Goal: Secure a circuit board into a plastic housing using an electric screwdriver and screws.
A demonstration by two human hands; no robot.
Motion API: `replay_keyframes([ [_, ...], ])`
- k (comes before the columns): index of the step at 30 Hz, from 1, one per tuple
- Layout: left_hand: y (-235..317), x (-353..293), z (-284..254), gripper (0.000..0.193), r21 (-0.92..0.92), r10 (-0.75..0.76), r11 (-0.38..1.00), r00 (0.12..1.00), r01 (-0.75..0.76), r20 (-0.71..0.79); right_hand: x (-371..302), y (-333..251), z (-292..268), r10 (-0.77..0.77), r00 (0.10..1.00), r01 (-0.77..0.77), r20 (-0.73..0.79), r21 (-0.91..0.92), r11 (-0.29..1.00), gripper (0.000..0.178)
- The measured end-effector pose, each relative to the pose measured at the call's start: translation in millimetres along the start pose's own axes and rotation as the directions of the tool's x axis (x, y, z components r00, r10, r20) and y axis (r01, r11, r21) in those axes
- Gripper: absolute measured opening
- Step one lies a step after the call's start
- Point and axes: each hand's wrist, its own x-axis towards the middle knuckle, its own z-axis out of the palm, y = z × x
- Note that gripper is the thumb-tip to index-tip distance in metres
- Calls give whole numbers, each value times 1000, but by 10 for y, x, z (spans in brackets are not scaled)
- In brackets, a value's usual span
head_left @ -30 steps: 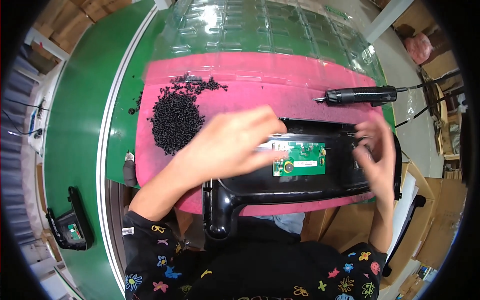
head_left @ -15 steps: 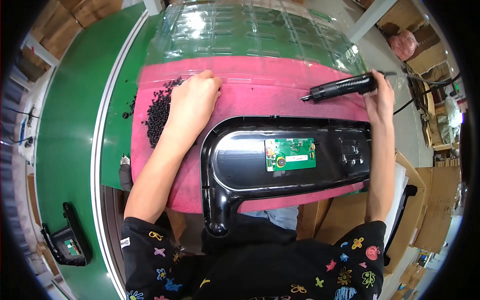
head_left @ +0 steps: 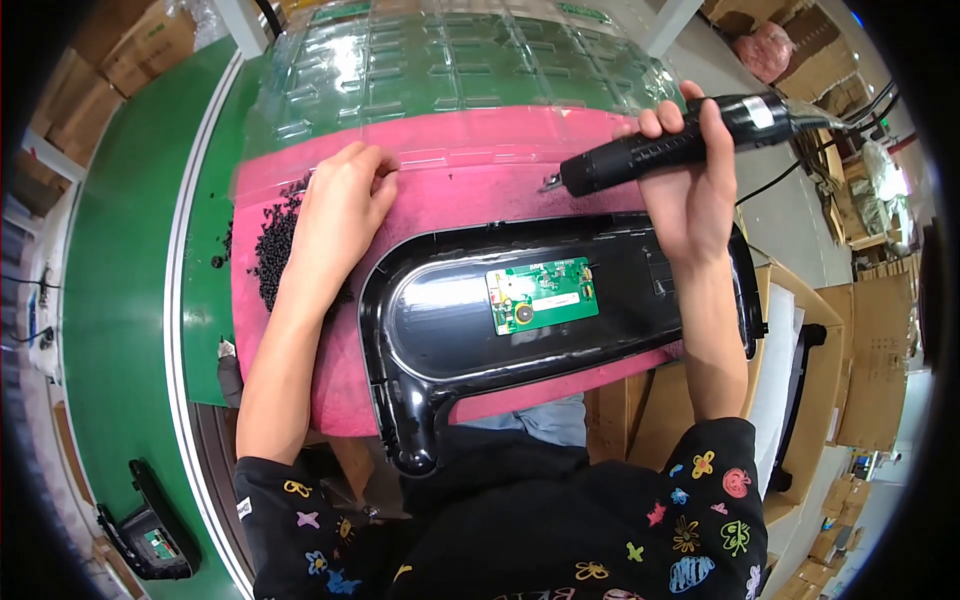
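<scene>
My right hand (head_left: 695,205) is wrapped round a black electric screwdriver (head_left: 620,162), its thumb and fingers on the body and its bit pointing left above the pink mat (head_left: 460,190). At the mat's left side, my left hand (head_left: 340,205) has its fingers curled together beside a heap of tiny black screws (head_left: 275,245). Whatever those fingertips hold, if anything, is hidden. Between my forearms lies a glossy black plastic housing (head_left: 430,340) with a bent arm toward me. A green circuit board (head_left: 545,312) sits inside it. My right forearm covers part of the housing's right end.
A clear plastic tray (head_left: 430,75) with compartments lies beyond the mat. On the green surface at lower left rests another black housing (head_left: 150,545) with a board. An open cardboard box (head_left: 800,440) stands at right. The screwdriver's cable (head_left: 870,115) runs off to the right.
My right hand has gone from fingertips on the screwdriver's rear end to a full grip round its body, and the tool is raised. The whole view has shifted somewhat. My left hand stays by the heap.
</scene>
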Motion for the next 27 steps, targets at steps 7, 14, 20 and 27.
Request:
replay_keyframes([
  [7,639,-174,-51,12,-739,85,673,996,-29,38,-379,-49,354,23,959,-77,282,182,980,37],
  [14,680,-267,-145,9,-812,88,560,962,165,257,-505,-113,560,-73,935,26,347,138,990,43],
  [20,657,-241,-165,11,-733,61,629,923,260,379,-527,-180,574,-167,905,145,392,86,986,41],
  [27,652,-259,-150,12,-707,142,695,941,127,308,-544,-196,567,-89,876,111,473,-19,994,41],
])
